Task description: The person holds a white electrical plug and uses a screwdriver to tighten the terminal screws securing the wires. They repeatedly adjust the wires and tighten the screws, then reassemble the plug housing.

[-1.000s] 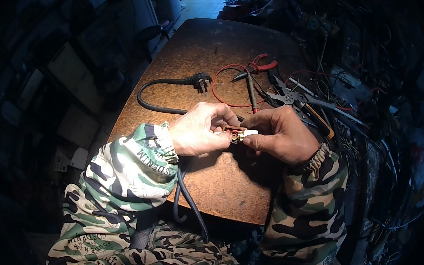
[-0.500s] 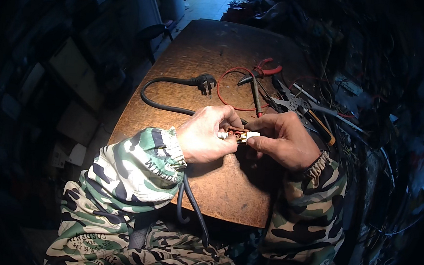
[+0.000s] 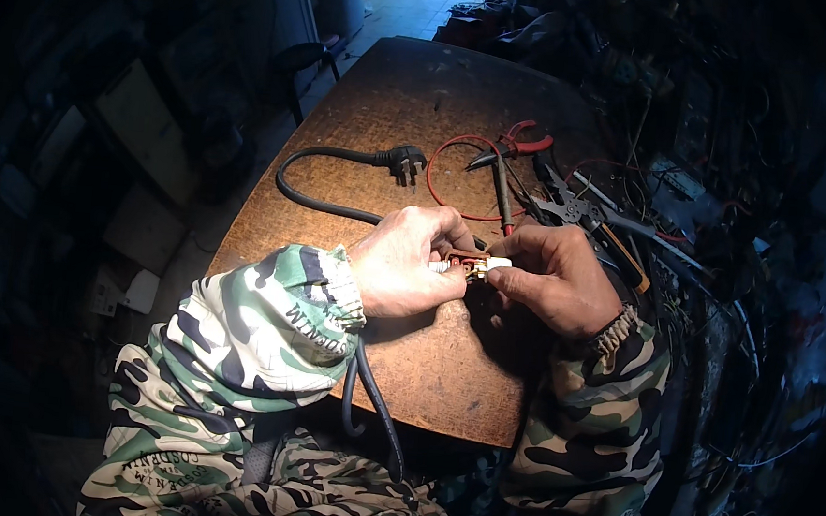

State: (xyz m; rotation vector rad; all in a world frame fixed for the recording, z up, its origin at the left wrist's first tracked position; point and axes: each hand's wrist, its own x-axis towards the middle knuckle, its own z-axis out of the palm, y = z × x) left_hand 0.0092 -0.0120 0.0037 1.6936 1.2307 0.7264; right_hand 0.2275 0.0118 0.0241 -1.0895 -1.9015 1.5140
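Over the near part of the table, my left hand (image 3: 403, 265) and my right hand (image 3: 561, 281) meet around a small electrical fitting (image 3: 472, 265) with brass contacts and reddish parts. My left fingers and thumb are closed on its left end, where a bit of white shows. On the right, my thumb and fingers pinch its white end piece (image 3: 499, 263). Fingers cover much of the fitting, so its full shape is hidden. A black power cord (image 3: 329, 154) with a black plug (image 3: 405, 163) lies beyond my left hand. Dark cable (image 3: 377, 406) hangs over the near edge, below my left wrist.
Beyond my right hand lie red-handled pliers (image 3: 531, 141), a probe-like rod (image 3: 503, 192) and a loop of red wire (image 3: 432, 167). Farther right are a grey wire stripper (image 3: 567, 208) and an orange-edged tool (image 3: 629, 260). Tangled clutter borders the wooden table (image 3: 336, 252) on the right.
Both hands keep their hold on the fitting, with only a slight shift of the fingers. The whole view has moved a little.
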